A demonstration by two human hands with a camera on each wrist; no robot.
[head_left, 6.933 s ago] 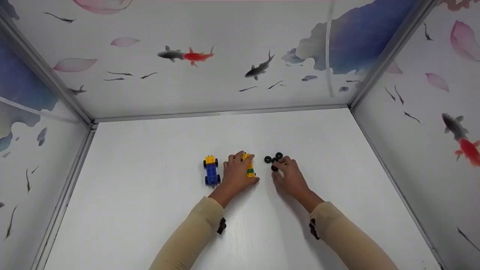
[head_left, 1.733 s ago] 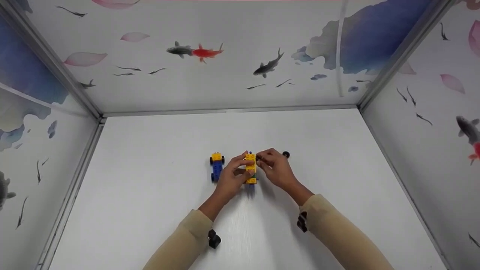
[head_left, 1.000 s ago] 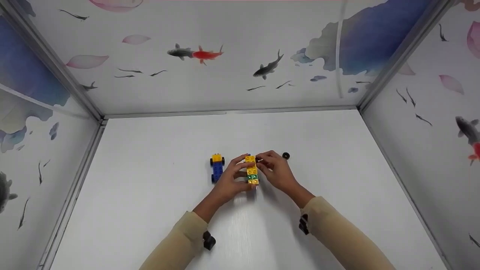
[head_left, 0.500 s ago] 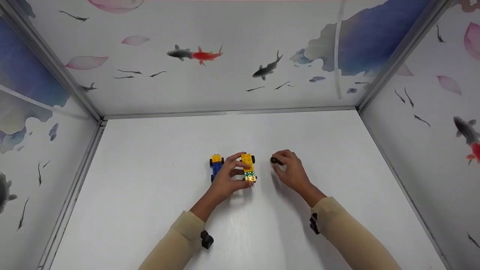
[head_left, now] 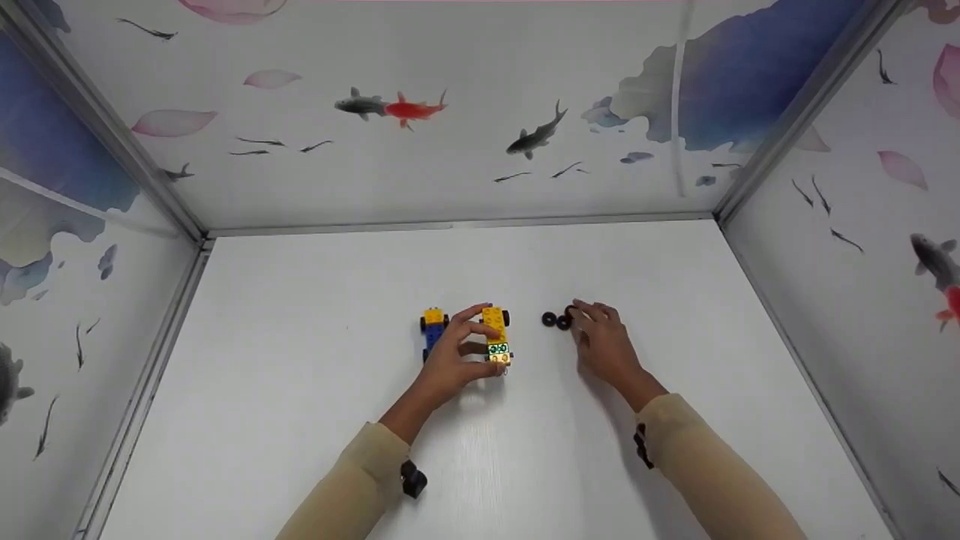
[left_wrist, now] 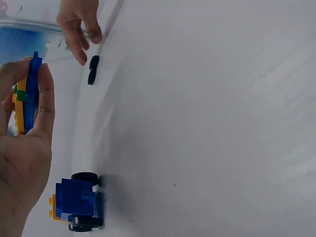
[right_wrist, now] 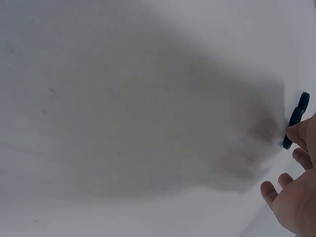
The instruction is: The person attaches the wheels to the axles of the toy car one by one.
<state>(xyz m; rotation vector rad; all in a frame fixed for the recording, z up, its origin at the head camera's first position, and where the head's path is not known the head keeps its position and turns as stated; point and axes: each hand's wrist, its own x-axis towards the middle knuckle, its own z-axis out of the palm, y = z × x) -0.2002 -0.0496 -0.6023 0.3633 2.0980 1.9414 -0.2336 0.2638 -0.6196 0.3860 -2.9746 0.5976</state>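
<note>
My left hand (head_left: pixel 454 356) grips a toy brick car (head_left: pixel 494 321), yellow on top with a green block, held off the table; its blue underside shows in the left wrist view. A black wheel (head_left: pixel 506 318) sits at the car's far right corner. Loose black wheels (head_left: pixel 549 319) lie to the right of it. My right hand (head_left: pixel 606 341) reaches over this group, partly covering one wheel. In the right wrist view a fingertip overlaps a wheel (right_wrist: pixel 295 118); the hand's other fingers are spread and hold nothing.
A second toy car (head_left: pixel 433 318), blue and yellow with black wheels, stands just left of my left hand, partly hidden by it. White table (head_left: pixel 300 375) lies all around. Printed panels with metal edging (head_left: pixel 450 225) enclose the back and sides.
A black wheel has come onto the held car's far right corner, where my right hand worked a second ago. The right hand then went right to the loose wheels and slid further right, uncovering some.
</note>
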